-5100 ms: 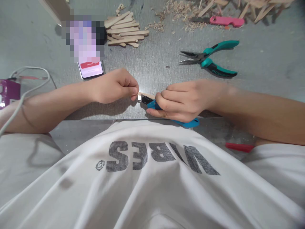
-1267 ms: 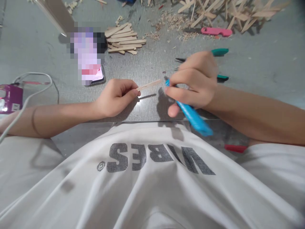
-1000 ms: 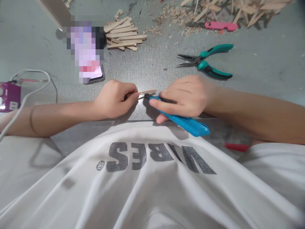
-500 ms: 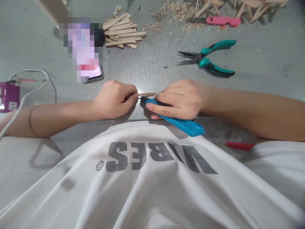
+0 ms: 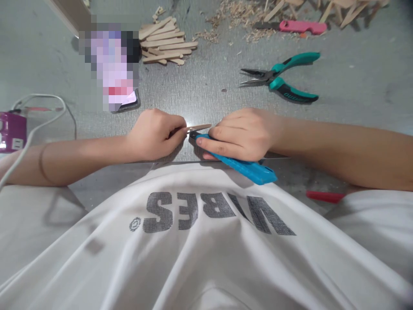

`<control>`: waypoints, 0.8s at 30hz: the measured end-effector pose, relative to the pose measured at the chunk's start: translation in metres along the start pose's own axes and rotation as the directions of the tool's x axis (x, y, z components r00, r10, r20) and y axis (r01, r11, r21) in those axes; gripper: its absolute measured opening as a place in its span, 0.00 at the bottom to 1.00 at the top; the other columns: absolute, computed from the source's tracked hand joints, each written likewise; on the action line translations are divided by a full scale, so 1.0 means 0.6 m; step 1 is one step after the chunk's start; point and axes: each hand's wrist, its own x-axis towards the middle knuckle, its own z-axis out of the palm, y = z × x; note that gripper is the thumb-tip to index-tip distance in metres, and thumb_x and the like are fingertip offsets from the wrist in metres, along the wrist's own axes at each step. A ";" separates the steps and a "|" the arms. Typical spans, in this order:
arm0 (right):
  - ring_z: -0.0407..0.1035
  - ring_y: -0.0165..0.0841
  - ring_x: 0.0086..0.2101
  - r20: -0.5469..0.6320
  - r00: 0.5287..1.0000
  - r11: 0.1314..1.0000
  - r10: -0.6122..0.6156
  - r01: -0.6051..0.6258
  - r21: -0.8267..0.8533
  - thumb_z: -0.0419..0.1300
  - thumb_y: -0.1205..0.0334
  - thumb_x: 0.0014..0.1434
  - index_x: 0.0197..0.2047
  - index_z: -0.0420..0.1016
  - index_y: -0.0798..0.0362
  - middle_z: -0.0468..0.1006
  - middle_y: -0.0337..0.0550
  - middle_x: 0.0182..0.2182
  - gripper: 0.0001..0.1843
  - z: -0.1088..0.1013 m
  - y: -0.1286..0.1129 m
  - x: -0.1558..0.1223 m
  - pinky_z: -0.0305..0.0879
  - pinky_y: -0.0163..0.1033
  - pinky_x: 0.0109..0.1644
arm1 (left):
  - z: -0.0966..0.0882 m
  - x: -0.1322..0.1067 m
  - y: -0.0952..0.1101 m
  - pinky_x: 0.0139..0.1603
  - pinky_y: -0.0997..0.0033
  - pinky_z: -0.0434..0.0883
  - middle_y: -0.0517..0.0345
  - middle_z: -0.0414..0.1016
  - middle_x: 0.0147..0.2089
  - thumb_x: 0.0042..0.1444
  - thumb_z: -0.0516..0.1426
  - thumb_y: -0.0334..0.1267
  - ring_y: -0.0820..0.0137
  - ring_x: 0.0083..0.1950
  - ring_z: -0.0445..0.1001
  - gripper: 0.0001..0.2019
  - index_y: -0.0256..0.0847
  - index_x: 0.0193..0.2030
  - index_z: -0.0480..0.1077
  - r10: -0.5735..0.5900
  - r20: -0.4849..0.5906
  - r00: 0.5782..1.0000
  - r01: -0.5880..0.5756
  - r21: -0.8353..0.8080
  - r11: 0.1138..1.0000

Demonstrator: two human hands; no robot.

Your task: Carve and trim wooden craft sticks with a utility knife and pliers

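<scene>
Near the table's front edge, my left hand (image 5: pixel 158 132) pinches one end of a thin wooden craft stick (image 5: pixel 201 127), which points to the right. My right hand (image 5: pixel 245 134) is wrapped round a blue utility knife (image 5: pixel 248 168) with a black front end. The knife's tip lies against or just under the stick, close to my left fingertips; the blade itself is mostly hidden. The stick's far end reaches to the fingers of my right hand.
Green-handled needle-nose pliers (image 5: pixel 271 77) lie beyond my right hand. Farther back are a pile of craft sticks (image 5: pixel 167 41), wood shavings (image 5: pixel 232 17) and a pink knife (image 5: pixel 303 27). A partly blurred phone (image 5: pixel 130 103), a white cable (image 5: pixel 63 114) and a purple box (image 5: pixel 13 131) are leftward.
The blue knife has shifted very slightly against the stick, and the stick's angle has tilted a little. Both hands hold the same things in nearly the same place.
</scene>
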 end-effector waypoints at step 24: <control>0.76 0.31 0.34 0.142 0.989 0.991 -0.032 0.051 -0.126 0.57 0.54 0.90 0.74 0.75 0.55 0.81 0.38 0.40 0.19 -0.017 0.008 -0.002 0.75 0.39 0.41 | -0.029 0.003 -0.004 0.44 0.65 0.70 0.55 0.80 0.30 0.73 0.54 0.44 0.65 0.36 0.77 0.19 0.39 0.38 0.83 -0.014 0.063 0.998 0.022 -0.135 0.991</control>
